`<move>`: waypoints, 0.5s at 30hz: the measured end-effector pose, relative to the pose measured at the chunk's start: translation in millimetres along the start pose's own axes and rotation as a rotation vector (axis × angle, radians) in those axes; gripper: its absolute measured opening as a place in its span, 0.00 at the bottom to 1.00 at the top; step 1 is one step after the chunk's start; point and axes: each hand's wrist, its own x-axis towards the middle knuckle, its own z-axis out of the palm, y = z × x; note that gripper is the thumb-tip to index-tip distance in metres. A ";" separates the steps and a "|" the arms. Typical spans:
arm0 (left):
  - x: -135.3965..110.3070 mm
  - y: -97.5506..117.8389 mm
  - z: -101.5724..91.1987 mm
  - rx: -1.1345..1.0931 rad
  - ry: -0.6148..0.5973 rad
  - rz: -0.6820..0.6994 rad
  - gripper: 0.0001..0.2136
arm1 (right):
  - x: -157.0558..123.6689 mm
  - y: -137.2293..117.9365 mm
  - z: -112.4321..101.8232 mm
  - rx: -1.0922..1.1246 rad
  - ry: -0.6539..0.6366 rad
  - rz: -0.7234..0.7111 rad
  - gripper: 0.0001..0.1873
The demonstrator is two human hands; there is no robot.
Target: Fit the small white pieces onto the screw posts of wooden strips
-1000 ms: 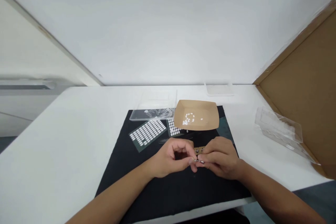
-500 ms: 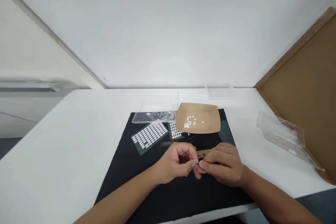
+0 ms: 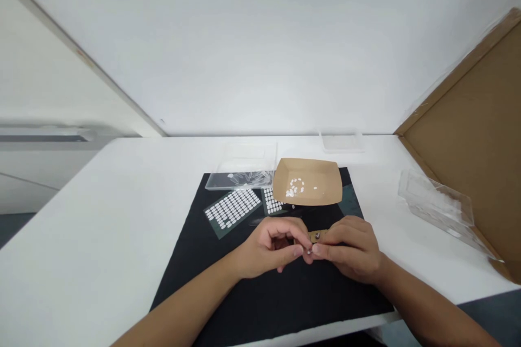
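Observation:
Over the black mat [image 3: 285, 298], my two hands meet at a narrow brown strip [image 3: 312, 236] that carries a small shiny metal piece [image 3: 317, 235]. My right hand [image 3: 353, 249] is closed on the strip's right part, thumb in front. Curled in from the other side, my left hand [image 3: 274, 246] has thumb and forefinger close together at the strip's left end. A tiny bright piece [image 3: 309, 252] shows between the fingertips of both hands; its kind is too small to make out. Fingers cover most of the strip.
Beyond the hands stands a brown paper tray [image 3: 325, 195] with small white ovals inside. Sheets of white oval stickers [image 3: 234, 209] lie left of it, near a clear plastic box [image 3: 215, 181] of clear slender pieces. Another clear case [image 3: 435, 200] sits at right by a cardboard panel [image 3: 468, 135].
My left forefinger has stretched forward over the strip's left end, and its thumb has shifted slightly. Less of the strip's metal pieces shows now. My right hand keeps its hold.

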 end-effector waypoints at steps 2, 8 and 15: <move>0.1 0.1 -1.0 0.054 0.002 0.030 0.12 | 1.7 0.4 -0.7 0.011 0.011 0.008 0.09; 0.4 -1.7 0.1 0.106 0.078 -0.011 0.10 | 3.9 2.6 -1.4 0.027 -0.011 0.022 0.08; 2.1 5.2 -3.9 0.156 0.038 -0.043 0.10 | 4.3 1.9 1.3 0.069 -0.020 0.052 0.15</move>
